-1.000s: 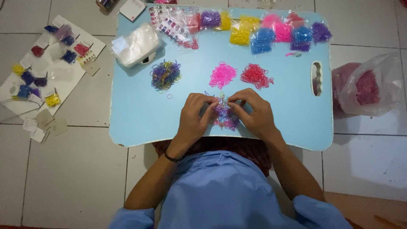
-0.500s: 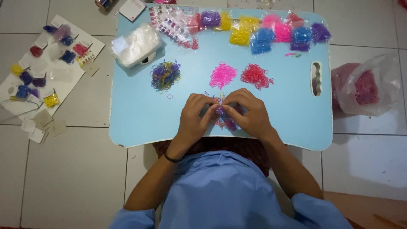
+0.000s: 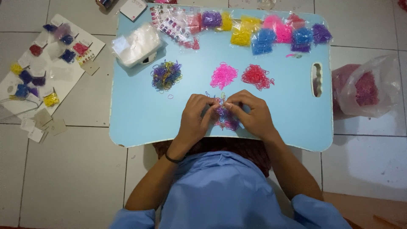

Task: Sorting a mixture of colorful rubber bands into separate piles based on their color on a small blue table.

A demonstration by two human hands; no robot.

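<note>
Rubber bands (image 3: 224,118), a small mixed purple and pink heap, lie at the lower middle of the frame on our light blue lap table (image 3: 140,114), right between our two hands. Starting at the far left, we see a white card (image 3: 46,72) on the tiled floor, dotted with little bags of blue, red and yellow bands, with a few loose paper tags just below it. Moving right onto the table, a stack of clear plastic bags (image 3: 136,44) sits at its upper left corner, and below that lies a multicoloured pile of bands (image 3: 166,75). Our left hand (image 3: 195,118) rests on the table at the heap's left edge, its fingers curled and pinched together on a few bands. Above the hands lie a pink pile (image 3: 224,75) and, just beside it, a red pile (image 3: 257,76). Our right hand (image 3: 251,115) meets the left over the heap, fingertips pinched against the same bands; we cannot tell how many it grips. Along the table's top edge runs a row of filled packets (image 3: 263,32) in purple, yellow, blue and pink. At the far right, on the floor, a clear bag of pink bands (image 3: 366,89) lies open.
</note>
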